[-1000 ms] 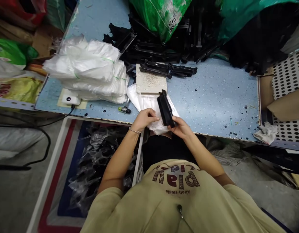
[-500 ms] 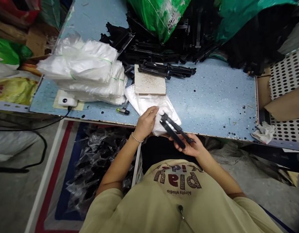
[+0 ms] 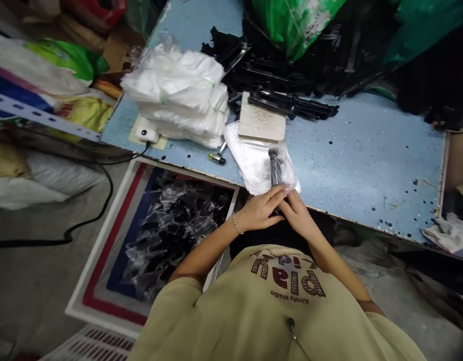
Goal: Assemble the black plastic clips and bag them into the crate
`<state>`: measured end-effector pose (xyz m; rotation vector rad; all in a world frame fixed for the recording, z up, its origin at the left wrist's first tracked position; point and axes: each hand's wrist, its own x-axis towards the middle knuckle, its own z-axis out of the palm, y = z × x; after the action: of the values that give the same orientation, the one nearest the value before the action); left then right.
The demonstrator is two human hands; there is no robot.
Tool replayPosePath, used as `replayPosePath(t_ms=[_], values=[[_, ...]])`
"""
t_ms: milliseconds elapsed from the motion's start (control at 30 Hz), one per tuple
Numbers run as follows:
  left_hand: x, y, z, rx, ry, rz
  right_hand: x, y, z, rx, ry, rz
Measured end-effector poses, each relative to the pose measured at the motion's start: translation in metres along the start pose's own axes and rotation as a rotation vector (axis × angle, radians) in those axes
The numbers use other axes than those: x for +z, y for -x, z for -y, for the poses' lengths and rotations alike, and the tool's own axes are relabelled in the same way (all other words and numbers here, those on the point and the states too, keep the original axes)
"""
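A black plastic part sits mostly inside a clear plastic bag at the table's front edge. My left hand is closed on the bag's mouth, from the left. Beside it my right hand is closed around the near end of the black part, and the two hands touch. My fingers partly hide that end. Under the bagged part lies a stack of flat white bags, weighted by a pale board.
Bundled white bags are stacked on the blue table. More black parts lie on the board and behind it, near a green sack. A pen-like tool is left of the flat bags. Below stands a box of bagged parts.
The black part has gone from my right hand alone into a clear bag. My hands have come together at it. The view has shifted to the left.
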<state>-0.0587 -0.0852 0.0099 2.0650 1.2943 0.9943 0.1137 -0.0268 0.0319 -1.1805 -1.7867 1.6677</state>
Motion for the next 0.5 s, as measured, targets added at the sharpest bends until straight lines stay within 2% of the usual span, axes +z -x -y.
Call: replayPosePath(t_ms=[67, 133, 167, 233, 267, 333, 400, 467, 500], values=[[-0.010, 0.007, -0.011, -0.060, 0.031, -0.143, -0.001, 0.008, 0.005, -0.082, -0.039, 0.164], [-0.029, 0.019, -0.030, -0.171, 0.061, -0.296, -0.002, 0.012, 0.010, -0.065, -0.181, 0.340], [-0.042, 0.028, -0.041, -0.256, 0.083, -0.352, -0.003, 0.013, 0.012, -0.037, -0.242, 0.388], [-0.071, 0.052, -0.056, -0.496, 0.132, -0.429, -0.005, 0.012, 0.013, 0.023, -0.305, 0.389], [-0.087, 0.067, -0.057, -0.648, 0.148, -0.457, -0.006, 0.011, 0.012, 0.051, -0.310, 0.356], [-0.117, 0.100, -0.044, -0.967, 0.113, -0.539, -0.008, 0.007, 0.007, 0.093, -0.300, 0.248], [-0.144, 0.131, -0.013, -1.236, -0.038, -0.662, -0.009, 0.002, 0.001, 0.121, -0.286, 0.164], [-0.165, 0.150, 0.025, -1.443, -0.211, -0.752, -0.010, 0.000, -0.004, 0.138, -0.284, 0.131], [-0.173, 0.154, 0.041, -1.472, -0.238, -0.743, -0.010, -0.001, -0.005, 0.143, -0.288, 0.131]])
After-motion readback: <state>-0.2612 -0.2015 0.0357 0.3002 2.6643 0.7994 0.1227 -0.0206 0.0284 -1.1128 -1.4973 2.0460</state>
